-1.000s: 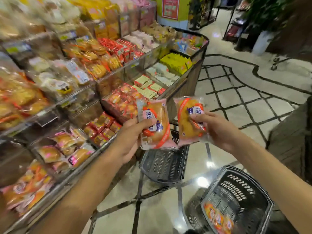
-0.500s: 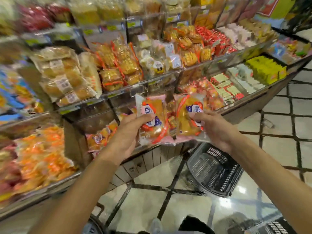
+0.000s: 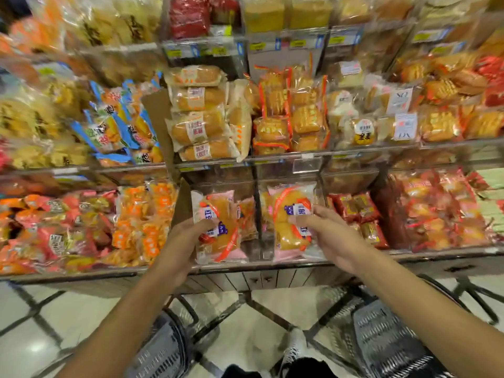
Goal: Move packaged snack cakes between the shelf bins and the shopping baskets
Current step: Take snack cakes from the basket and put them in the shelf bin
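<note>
Head view: two packaged cakes held up in front of the lowest shelf tier, one in each hand.
Left cake [image 3: 218, 227]: upright, long axis near vertical, in front of the clear bin [image 3: 223, 186] left of the divider; its lower edge hangs near the bin's front lip.
Right cake [image 3: 290, 222]: also upright, tilted a little, in front of the neighbouring bin [image 3: 289, 175] right of the divider.
Left hand [image 3: 185, 241]: grip narrow, fingers and thumb curled on the left edge of its cake, coming from below and left.
Right hand [image 3: 332, 236]: grip narrow too, fingertips pinching the label side of its cake, from the right.
Deciding relation: each bin lies straight ahead of, and beyond, the cake that fronts it, so each hand is nearest its own bin (no crossing looks needed); whether the packs are already past the front lips I cannot tell.
Materials: thin glossy film, clear with pink ends and an orange band; the golden cake inside looks soft, likely to dent under a hard squeeze.
Bins: rigid transparent plastic, straight walls, partly filled.
Shelf [image 3: 272, 159]: the tier above carries stacked bread loaves and orange-trimmed packs in crinkly wrap.
Baskets: one dark mesh basket [image 3: 161, 350] on the floor by the left forearm, another [image 3: 387, 339] under the right, both well below the cakes.
Floor: pale polished tile with dark lines.
</note>
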